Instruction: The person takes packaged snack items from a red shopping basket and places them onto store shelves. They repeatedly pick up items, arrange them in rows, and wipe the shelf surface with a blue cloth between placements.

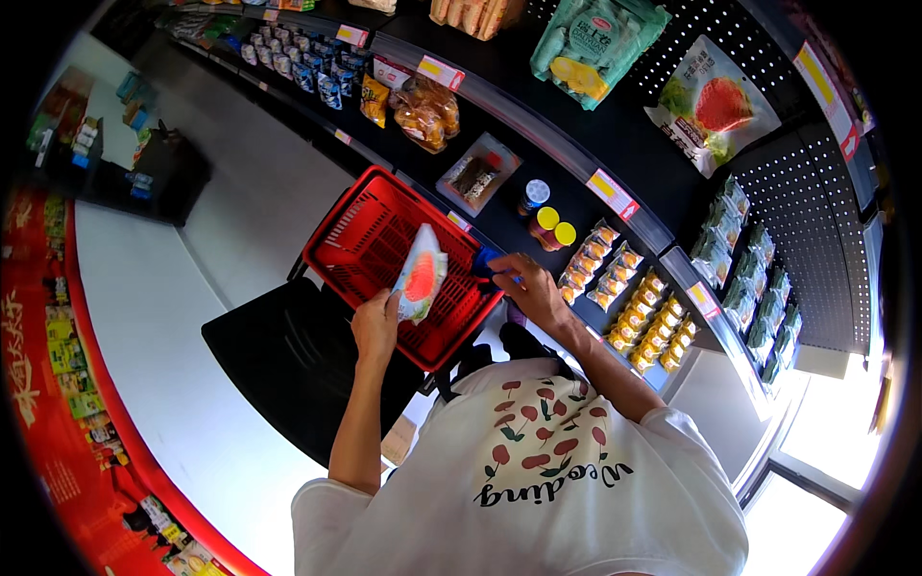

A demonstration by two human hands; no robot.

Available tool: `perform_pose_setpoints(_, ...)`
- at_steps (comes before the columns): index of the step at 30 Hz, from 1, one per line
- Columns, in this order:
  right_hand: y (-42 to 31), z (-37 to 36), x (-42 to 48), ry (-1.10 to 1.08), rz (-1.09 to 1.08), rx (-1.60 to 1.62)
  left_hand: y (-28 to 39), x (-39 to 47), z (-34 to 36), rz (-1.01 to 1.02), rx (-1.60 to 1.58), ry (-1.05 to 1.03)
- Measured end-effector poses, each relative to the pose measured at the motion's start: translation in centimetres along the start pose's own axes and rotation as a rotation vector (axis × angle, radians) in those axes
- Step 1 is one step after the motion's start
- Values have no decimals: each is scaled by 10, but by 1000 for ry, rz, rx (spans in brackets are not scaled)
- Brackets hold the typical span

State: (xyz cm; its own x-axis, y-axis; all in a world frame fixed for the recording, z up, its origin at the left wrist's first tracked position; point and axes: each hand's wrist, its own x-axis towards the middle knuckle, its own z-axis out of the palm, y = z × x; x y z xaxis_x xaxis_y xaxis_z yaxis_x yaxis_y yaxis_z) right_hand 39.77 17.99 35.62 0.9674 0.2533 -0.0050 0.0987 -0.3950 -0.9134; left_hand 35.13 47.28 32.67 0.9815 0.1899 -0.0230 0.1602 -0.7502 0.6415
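Observation:
My left hand (377, 327) grips the lower edge of a snack pouch (421, 277) with a red fruit picture, held over a red plastic shopping basket (346, 205). My right hand (529, 284) is at the basket's right side, fingers apart and slightly curled, beside a dark blue item (486, 263) at the basket's rim. Whether the fingertips touch that item cannot be told. A similar pouch with a red fruit picture (722, 108) stands on the upper shelf at the right.
Past the basket runs a black shelf with lidded cans (555, 229), a clear-packed tray (479, 175), bagged bread (426, 115) and rows of small wrapped cakes (634, 317). A green snack bag (598, 47) stands above. A black chair-like surface (288, 360) is left of the basket.

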Motion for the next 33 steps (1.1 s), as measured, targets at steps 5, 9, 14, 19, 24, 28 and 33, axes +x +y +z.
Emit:
perform_pose_setpoints(5,29,-12,-34,-56,-8,-138,-79,1,77,-430,-566,-17)
perform_pose_setpoints(9,41,-22,-53,-56,52,-164,-120,-8,132,-665,-890,83)
perform_pose_setpoints(14,46,-33,-62,-32,128,-170,-126,-27,158,-909,-1033,166)
perform_pose_setpoints(19,53,-41,-59,-51,123,-187,-196,-53,204,-706,191,-351)
perform_pose_setpoints(24,33,-69,-52,46,73,-215,-183,-60,187,-487,216,-417)
perform_pose_setpoints(28,2,-112,-41,128,106,-186,-193,-40,174,-387,280,-596)
perform_pose_setpoints(33,-17,-202,-24,405,13,-46,-42,16,132,-614,-533,-468)
